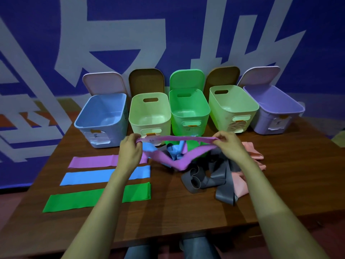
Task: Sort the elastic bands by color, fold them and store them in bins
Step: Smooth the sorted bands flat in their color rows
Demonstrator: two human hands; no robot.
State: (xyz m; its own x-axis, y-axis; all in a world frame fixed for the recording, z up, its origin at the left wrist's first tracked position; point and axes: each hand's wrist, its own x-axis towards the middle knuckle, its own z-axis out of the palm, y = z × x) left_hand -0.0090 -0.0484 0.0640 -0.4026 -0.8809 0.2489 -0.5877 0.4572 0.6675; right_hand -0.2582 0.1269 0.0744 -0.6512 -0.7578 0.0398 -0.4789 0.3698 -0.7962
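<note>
Dim room with a bluish cast, soft shadows under the bins [188, 111], wide-angle bowing toward the edges, wall lettering [119, 43] slightly soft, no glare

Bare table [168, 212] lies between the flat bands [97, 197] and the tangled pile [214, 176].

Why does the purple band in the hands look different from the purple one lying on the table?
The held purple band hangs in the air, pulled open as a loop between the left hand and right hand; the flat purple band lies on the table. The held one sags in a V; the flat one is straight. Both are purple.
</note>
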